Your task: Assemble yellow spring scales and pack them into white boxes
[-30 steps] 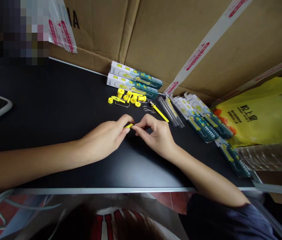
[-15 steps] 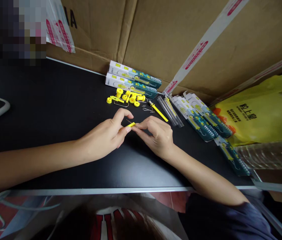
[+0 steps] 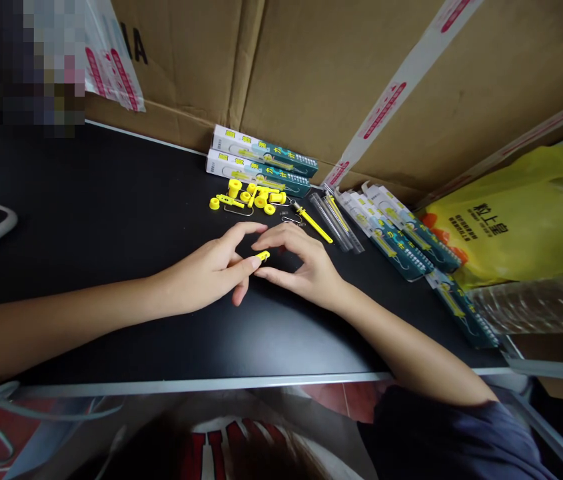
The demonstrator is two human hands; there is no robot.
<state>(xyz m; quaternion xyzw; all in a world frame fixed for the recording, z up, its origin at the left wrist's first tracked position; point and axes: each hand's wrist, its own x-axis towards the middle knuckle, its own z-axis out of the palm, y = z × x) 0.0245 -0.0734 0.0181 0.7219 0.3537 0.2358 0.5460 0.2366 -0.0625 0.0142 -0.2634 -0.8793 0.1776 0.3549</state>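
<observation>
The small yellow piece (image 3: 262,255), gripped from both sides a moment ago, is now pinched only by the left hand (image 3: 211,270) low over the black table (image 3: 111,200), the right hand (image 3: 306,267) having been opened and arched loosely beside it, so the two-handed handling appears to have been let go.

Table: black top (image 3: 111,200), pale front edge.
Backdrop: brown cardboard boxes (image 3: 311,67), sealed with red-printed white tape (image 3: 401,80).
Floor: reddish (image 3: 334,398), below table.

Yellow bag (image 3: 511,220), right edge of table (image 3: 111,220): black characters 粒上皇; smaller lines below too small.
Cardboard box (image 3: 186,67), back left: black letter A, rest hidden.
Tape strip (image 3: 391,110): red print, unreadable.
Flat packs (image 3: 261,157), back edge: yellow characters, blurred.
</observation>
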